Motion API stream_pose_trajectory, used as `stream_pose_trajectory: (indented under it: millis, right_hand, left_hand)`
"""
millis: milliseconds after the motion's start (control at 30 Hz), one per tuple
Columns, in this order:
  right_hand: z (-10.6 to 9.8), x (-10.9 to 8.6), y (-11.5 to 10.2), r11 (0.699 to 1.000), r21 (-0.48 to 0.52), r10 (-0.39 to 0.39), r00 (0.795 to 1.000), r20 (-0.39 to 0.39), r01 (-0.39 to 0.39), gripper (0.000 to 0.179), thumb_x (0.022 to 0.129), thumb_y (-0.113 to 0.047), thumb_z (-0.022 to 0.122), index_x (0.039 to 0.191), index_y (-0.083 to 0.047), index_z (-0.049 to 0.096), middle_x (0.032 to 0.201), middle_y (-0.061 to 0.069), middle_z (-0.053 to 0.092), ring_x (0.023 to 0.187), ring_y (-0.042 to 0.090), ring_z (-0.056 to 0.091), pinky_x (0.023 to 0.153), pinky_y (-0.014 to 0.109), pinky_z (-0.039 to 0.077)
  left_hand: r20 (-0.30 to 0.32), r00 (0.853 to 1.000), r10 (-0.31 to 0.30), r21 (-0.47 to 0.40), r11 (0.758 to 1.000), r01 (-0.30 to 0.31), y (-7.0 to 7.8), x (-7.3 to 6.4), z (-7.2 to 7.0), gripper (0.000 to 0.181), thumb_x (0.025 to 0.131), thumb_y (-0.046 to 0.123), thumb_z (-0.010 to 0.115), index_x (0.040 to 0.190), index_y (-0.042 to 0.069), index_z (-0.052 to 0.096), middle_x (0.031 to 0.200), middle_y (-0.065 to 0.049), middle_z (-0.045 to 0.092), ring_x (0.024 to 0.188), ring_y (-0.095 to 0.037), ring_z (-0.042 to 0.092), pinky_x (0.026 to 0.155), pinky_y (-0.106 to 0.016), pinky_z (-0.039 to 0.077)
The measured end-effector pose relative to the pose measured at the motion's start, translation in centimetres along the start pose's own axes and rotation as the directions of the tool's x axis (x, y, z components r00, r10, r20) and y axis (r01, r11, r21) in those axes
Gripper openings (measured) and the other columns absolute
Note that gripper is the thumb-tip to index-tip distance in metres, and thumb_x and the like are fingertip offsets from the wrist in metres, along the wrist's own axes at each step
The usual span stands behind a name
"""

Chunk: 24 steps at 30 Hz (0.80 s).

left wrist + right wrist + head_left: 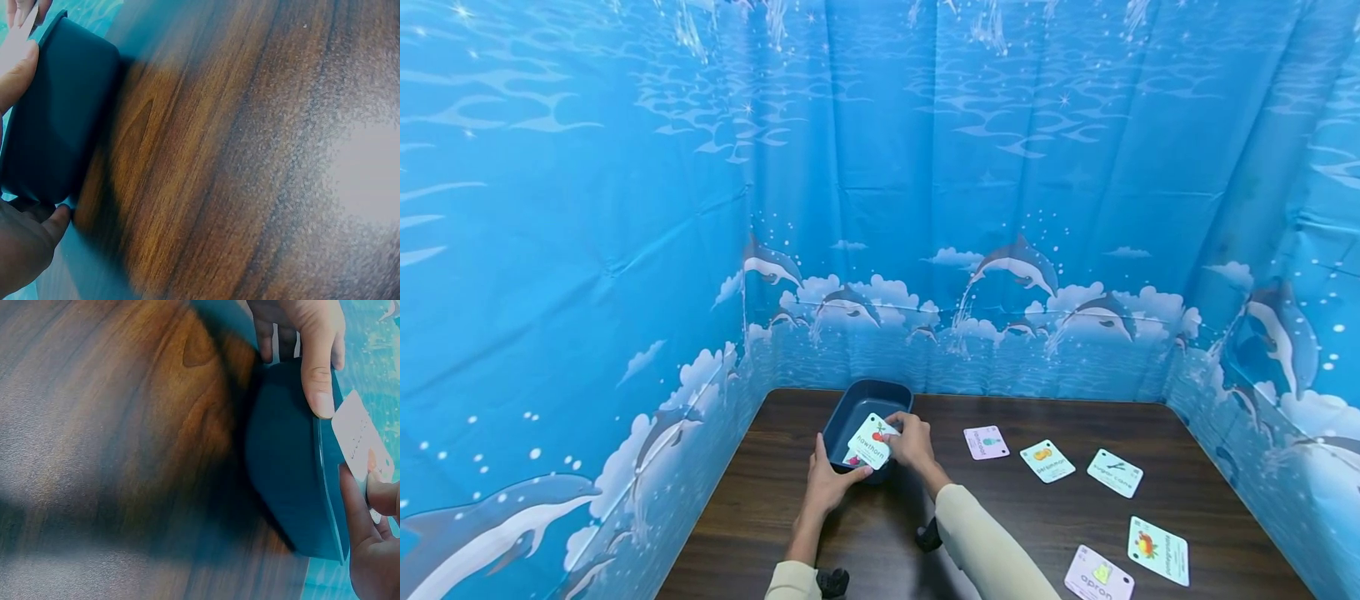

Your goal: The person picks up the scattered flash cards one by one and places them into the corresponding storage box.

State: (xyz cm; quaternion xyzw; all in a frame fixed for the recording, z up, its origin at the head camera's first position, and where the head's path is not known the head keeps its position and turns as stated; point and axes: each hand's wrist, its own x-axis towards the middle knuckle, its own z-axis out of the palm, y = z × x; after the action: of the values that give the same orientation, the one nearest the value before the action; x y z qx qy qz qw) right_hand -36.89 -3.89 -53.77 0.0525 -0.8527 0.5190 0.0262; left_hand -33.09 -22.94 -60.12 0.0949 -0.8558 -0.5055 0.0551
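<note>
A dark blue rectangular bin (855, 407) stands at the back left of the table. My left hand (827, 485) grips its near left corner; in the right wrist view the left thumb (322, 394) presses on the rim. My right hand (914, 442) pinches a white-green "hawthorn" card (874, 435) with a red fruit picture, held tilted over the bin's near end. Partly hidden beneath it, another card (852, 458) shows a bit of red. In the left wrist view the bin's outer wall (65, 106) faces the camera.
Several cards lie spread on the dark wooden table (992, 517) to the right: raincoat (987, 442), persimmon (1048, 461), sugar cane (1115, 472), pomegranate (1158, 551) and apron (1099, 575). A blue dolphin-print curtain (880, 208) hangs around the table's back and sides.
</note>
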Motion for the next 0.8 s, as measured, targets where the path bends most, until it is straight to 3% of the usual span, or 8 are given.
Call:
stream_pose_trajectory:
  millis: [367, 800]
  right_hand:
    - [0.4, 0.5, -0.1, 0.999, 0.039, 0.025, 1.0, -0.004, -0.025, 0.023, 0.1, -0.005, 0.073, 0.123, -0.004, 0.075, 0.109, 0.019, 0.071, 0.085, 0.022, 0.066, 0.07, 0.036, 0.065]
    - [1.2, 0.1, -0.4, 0.999, 0.01, 0.034, 0.999, -0.032, -0.033, 0.023, 0.101, -0.007, 0.073, 0.123, -0.006, 0.075, 0.112, 0.018, 0.072, 0.089, 0.024, 0.066, 0.078, 0.039, 0.064]
  left_hand:
    - [0.01, 1.0, -0.003, -0.012, 1.0, 0.003, -0.1, 0.0, -0.1, 0.13, 0.085, 0.046, 0.091, 0.172, 0.003, 0.004, 0.166, -0.039, 0.024, 0.144, -0.058, 0.038, 0.122, -0.076, 0.029]
    - [-0.016, 1.0, 0.004, 0.0, 1.0, -0.004, -0.2, 0.0, 0.0, 0.135, 0.081, 0.05, 0.093, 0.172, 0.003, 0.006, 0.166, -0.038, 0.027, 0.144, -0.057, 0.04, 0.122, -0.074, 0.031]
